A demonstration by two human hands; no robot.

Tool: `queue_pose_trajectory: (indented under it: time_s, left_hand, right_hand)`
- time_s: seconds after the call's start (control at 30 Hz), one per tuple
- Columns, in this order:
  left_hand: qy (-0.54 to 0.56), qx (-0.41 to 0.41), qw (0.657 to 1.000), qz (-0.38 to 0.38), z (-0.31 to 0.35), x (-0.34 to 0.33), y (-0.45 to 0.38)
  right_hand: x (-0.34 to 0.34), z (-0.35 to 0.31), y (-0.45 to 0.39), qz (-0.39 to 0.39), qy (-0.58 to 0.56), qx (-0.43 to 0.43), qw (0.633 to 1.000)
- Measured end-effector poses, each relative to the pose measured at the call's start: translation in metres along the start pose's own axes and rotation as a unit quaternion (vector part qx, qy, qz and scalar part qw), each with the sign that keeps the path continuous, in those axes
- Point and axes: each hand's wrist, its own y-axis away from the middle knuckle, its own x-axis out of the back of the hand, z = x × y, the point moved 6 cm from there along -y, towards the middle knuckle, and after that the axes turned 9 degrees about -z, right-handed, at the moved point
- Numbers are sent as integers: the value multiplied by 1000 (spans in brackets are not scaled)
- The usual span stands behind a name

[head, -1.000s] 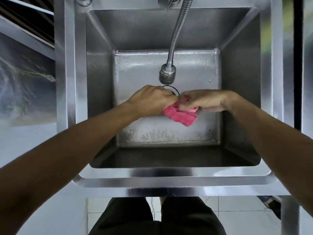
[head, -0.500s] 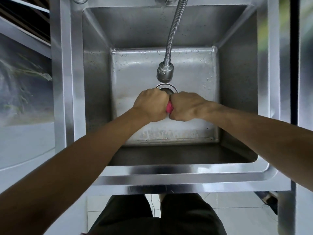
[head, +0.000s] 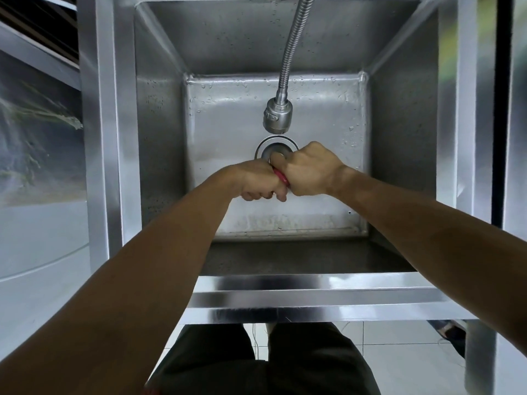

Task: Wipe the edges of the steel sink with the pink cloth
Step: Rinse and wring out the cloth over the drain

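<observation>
The steel sink [head: 285, 292] is a deep square basin with a broad flat rim, seen from above. Both my fists are held together over the middle of the basin, just below the drain. My left hand [head: 256, 181] and my right hand [head: 309, 169] are each closed tight on the pink cloth [head: 281, 177]. Only a thin pink strip shows between the two fists; the rest of the cloth is hidden inside them. My right fist sits a little higher than my left, as in a wringing twist.
A flexible metal faucet hose with its spray head [head: 278, 116] hangs above the round drain [head: 275, 149]. Water drops dot the basin floor and walls. A steel leg [head: 479, 354] stands at the right. White floor tiles and my dark trousers show below the front rim.
The cloth hung loose between my hands a second ago; now both fists are clenched on it and twisted, my right hand raised towards the drain, my left rolled downwards.
</observation>
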Motion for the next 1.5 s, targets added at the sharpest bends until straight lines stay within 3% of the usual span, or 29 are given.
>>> queue_pose_trajectory:
  time_s: [0.1, 0.13, 0.17, 0.2, 0.23, 0.3, 0.37, 0.4, 0.5, 0.53, 0.57, 0.73, 0.8, 0.93, 1.03, 1.13, 1.3, 1.5]
  left_hand:
    - [-74, -29, 997, -7, 2, -10, -4]
    - [-145, -43, 988, 15, 3, -10, -4]
    - [-233, -56, 968, 70, 5, -6, -2]
    - [-323, -76, 931, 153, 8, 0, 5]
    - [-386, -108, 881, 251, 12, 6, 15]
    - [-431, -216, 782, 396, 19, 8, 39]
    - [-426, -315, 706, 469, 24, 6, 57]
    - [-427, -338, 686, 482, 25, 6, 60]
    - [-445, -316, 701, 460, 24, 8, 64]
    - [-457, -297, 709, 448, 22, 8, 63]
    - [-476, -276, 713, 435, 20, 8, 62]
    - [-545, -192, 726, 373, 22, 2, 42]
    - [-501, -139, 781, 347, 19, 6, 36]
    - [-291, -81, 903, 306, 7, 7, 25]
    - [-143, -69, 954, 254, 3, 5, 16]
    - [-33, -75, 979, 186, 6, 4, 14]
    - [56, -46, 994, 87, -3, -1, 10]
    - [62, -41, 995, 62, -4, 2, 5]
  right_hand:
    - [-13, -8, 7, -55, -73, -38, 995]
    - [-18, -7, 11, -96, -164, -58, 980]
    - [-24, -3, 17, -155, -288, -70, 942]
    - [-31, 2, 24, -220, -431, -68, 872]
    - [-35, 7, 32, -274, -562, -53, 779]
    - [-39, 9, 44, -343, -724, -17, 599]
    - [-47, -1, 49, -384, -768, 28, 512]
    - [-51, -9, 48, -392, -783, 60, 480]
    - [-52, -27, 42, -363, -825, 106, 420]
    - [-50, -26, 41, -347, -828, 85, 433]
    - [-49, -22, 39, -325, -817, 52, 473]
    - [-36, 2, 26, -269, -566, -110, 771]
    - [-26, 9, 21, -208, -473, -142, 844]
    - [-17, 13, 19, -113, -275, -184, 937]
    - [-12, 17, 17, -32, -192, -178, 965]
    - [-5, 24, 15, 12, -150, -166, 975]
    - [-6, 20, 9, 27, -137, -137, 981]
    - [-15, 21, 5, 35, -157, -154, 975]
